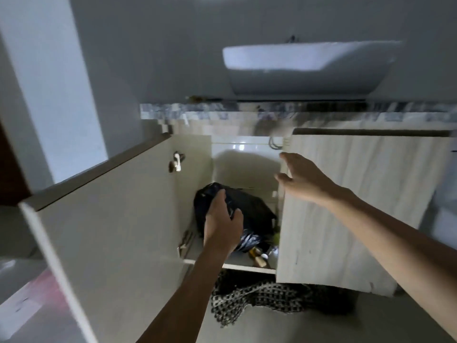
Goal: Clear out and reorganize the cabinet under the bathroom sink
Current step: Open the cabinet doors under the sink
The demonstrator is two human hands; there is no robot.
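Observation:
The cabinet under the sink stands open, its left door swung wide toward me. Inside on the shelf lies a black plastic bag. My left hand reaches into the cabinet and grips the top of that bag with curled fingers. My right hand is spread with straight fingers against the inner edge of the right door, which is partly ajar. Small bottles sit at the shelf's front, half hidden behind the right door.
A white basin sits on a marbled counter above the cabinet. A black-and-white checked cloth lies on the floor below the shelf. A hinge is on the left door. A wall corner rises at left.

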